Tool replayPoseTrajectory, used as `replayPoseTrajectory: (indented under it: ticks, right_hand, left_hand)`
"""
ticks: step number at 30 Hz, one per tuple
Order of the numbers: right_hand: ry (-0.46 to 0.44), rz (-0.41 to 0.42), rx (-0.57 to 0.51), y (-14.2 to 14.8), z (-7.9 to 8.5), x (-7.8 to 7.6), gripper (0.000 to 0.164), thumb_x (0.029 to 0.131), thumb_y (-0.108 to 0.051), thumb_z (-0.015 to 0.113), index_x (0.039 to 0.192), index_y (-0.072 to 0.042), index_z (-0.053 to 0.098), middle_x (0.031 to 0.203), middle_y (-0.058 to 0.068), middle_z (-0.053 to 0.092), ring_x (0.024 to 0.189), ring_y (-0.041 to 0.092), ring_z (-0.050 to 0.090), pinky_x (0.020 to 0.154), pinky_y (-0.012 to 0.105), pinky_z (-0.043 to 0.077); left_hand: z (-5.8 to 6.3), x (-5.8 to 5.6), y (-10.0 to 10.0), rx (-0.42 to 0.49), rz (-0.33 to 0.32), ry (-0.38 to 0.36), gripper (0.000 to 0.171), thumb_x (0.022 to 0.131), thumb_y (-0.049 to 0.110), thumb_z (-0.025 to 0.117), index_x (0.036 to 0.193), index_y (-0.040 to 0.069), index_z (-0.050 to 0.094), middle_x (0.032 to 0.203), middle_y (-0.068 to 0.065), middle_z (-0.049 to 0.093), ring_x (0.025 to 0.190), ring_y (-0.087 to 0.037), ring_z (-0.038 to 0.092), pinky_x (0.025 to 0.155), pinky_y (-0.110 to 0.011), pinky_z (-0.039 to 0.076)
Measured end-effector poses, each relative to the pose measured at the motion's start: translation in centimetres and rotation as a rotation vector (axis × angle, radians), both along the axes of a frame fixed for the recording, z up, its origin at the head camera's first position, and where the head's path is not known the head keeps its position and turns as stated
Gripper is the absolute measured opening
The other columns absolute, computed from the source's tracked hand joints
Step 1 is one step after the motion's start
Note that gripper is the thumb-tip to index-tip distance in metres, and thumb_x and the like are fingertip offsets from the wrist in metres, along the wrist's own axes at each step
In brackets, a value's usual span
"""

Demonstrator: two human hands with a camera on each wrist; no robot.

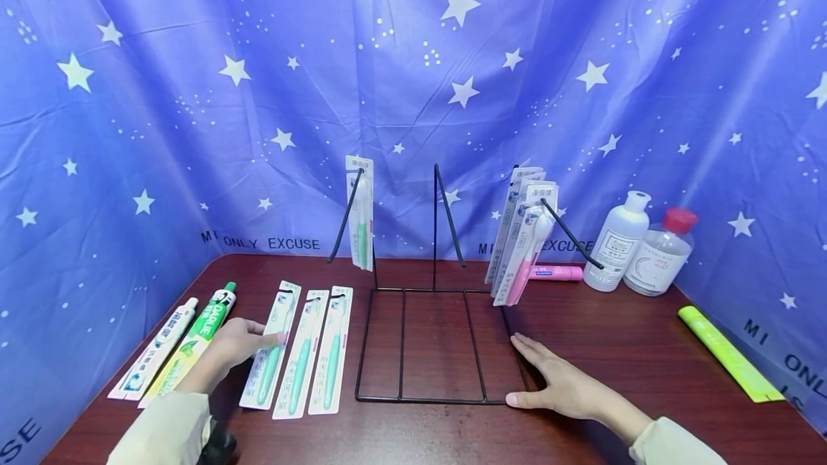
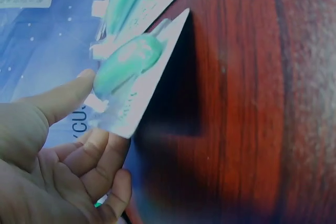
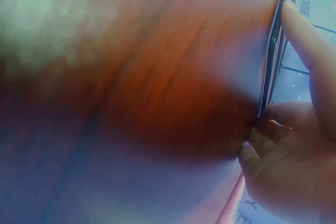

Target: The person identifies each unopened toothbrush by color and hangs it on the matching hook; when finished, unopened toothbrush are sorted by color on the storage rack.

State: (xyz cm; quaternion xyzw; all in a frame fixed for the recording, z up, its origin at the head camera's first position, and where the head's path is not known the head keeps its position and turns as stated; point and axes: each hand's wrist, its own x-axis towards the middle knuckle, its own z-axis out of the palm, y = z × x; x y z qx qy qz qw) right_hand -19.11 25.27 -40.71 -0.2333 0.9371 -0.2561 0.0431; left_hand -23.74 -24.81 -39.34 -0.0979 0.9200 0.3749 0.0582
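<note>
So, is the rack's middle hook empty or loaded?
Empty: in the head view the middle hook is bare, while toothbrush packs hang from the left hook and right hook.

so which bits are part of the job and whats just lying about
In use, it seems:
toothbrush pack held by the left hand
wire rack touched by the right hand
two more packs on the table
hanging packs

Likely lying about:
white tube
green toothpaste tube
pink package
white bottle
red-capped bottle
yellow-green tube

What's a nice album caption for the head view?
Left hand grips a packaged toothbrush; right hand touches the black wire rack.
</note>
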Motion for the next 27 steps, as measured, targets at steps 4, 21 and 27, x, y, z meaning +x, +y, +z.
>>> replayPoseTrajectory:
  ticks: [4, 21, 27]
  right_hand:
    - [0.001, -0.002, -0.001, 0.0, 0.0, 0.0, 0.092, 0.076, -0.053, 0.065, 0.140, 0.002, 0.029, 0.142, 0.021, 0.028, 0.129, 0.036, 0.027, 0.096, 0.057, 0.028]
    - [-0.017, 0.004, -0.002, 0.0, 0.2, 0.0, 0.092, 0.076, -0.052, 0.065, 0.140, 0.004, 0.028, 0.143, 0.022, 0.027, 0.129, 0.037, 0.025, 0.097, 0.058, 0.026]
    - [-0.008, 0.017, 0.000, -0.1, 0.2, 0.0, 0.092, 0.077, -0.051, 0.065, 0.140, 0.004, 0.027, 0.142, 0.022, 0.027, 0.129, 0.038, 0.026, 0.096, 0.058, 0.027]
  left_hand:
    - [-0.1, -0.1, -0.4, 0.036, -0.035, 0.017, 0.056, 0.076, 0.035, 0.072, 0.104, -0.012, 0.059, 0.079, -0.007, 0.063, 0.067, -0.016, 0.055, 0.062, -0.030, 0.044]
    - [4.8, 2.7, 0.5, 0.093, -0.183, 0.202, 0.046, 0.079, 0.035, 0.069, 0.105, -0.002, 0.060, 0.078, -0.003, 0.067, 0.073, -0.014, 0.056, 0.065, -0.030, 0.043]
    - [5.8, 4.1, 2.0, 0.124, -0.265, 0.247, 0.043, 0.079, 0.033, 0.070, 0.103, 0.000, 0.059, 0.074, -0.003, 0.064, 0.071, -0.013, 0.054, 0.064, -0.026, 0.042]
